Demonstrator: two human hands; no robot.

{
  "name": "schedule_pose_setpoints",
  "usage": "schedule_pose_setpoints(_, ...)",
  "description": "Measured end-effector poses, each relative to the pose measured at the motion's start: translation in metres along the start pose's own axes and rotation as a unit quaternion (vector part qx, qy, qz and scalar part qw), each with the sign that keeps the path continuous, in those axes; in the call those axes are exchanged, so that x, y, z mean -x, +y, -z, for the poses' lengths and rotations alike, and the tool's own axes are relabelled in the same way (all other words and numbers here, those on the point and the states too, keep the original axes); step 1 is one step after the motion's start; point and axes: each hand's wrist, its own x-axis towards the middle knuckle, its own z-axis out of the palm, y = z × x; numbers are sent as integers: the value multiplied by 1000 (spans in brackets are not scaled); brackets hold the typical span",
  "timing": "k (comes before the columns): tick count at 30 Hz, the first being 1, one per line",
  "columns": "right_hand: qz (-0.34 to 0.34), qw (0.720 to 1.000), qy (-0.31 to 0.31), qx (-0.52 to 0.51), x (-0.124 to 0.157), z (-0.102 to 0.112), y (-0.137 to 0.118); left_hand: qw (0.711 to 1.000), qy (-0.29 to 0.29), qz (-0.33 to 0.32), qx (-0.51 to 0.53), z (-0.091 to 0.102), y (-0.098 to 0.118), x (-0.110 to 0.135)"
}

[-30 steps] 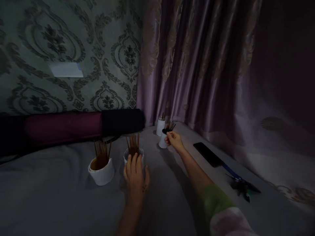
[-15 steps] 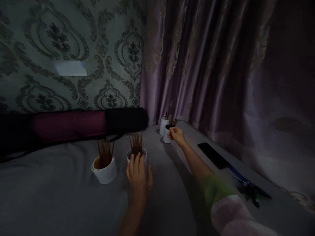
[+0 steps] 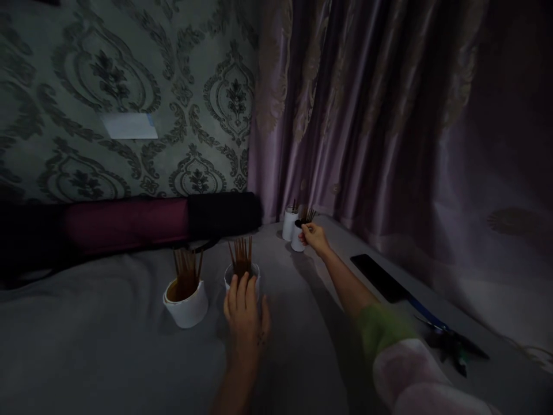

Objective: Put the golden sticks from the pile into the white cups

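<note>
My left hand (image 3: 245, 311) has its fingers stretched out, resting on the near side of a cup (image 3: 227, 283) that holds thin brown sticks (image 3: 242, 253). Much of this cup is hidden behind the fingers. Farther off, my right hand (image 3: 315, 238) is closed at the rim of a small white cup (image 3: 297, 239) with a dark inside. Thin dark sticks (image 3: 310, 214) fan out above that cup; whether the fingers also pinch one is too dim to see. Left of my left hand stands a wide white cup (image 3: 189, 308) with brown sticks (image 3: 186, 271).
Behind the small cup stands a white jar (image 3: 290, 223) with a few sticks. A black phone-like slab (image 3: 378, 278) and a blue-handled tool (image 3: 427, 314) lie right of my arm. A maroon-and-black roll (image 3: 129, 222) runs along the patterned wall; curtains (image 3: 345, 144) hang behind.
The whole view has shifted slightly, so things sit a little lower and further right. Both hands stay at the same cups.
</note>
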Motion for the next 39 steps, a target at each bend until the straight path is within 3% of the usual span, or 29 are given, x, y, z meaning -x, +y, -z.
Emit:
schedule_pose_setpoints(23,-7,1000,0,-20,-5,-10,2,1000,-17,5,-6,5,3,-1)
schedule_pose_setpoints(30,1,1000,8,-23,-2,-11,2,1000,15,-3,-13,-2,-2,0)
schedule_pose_setpoints(39,6,999,6,-32,2,-16,-1,1000,6,6,-12,-5,-6,1)
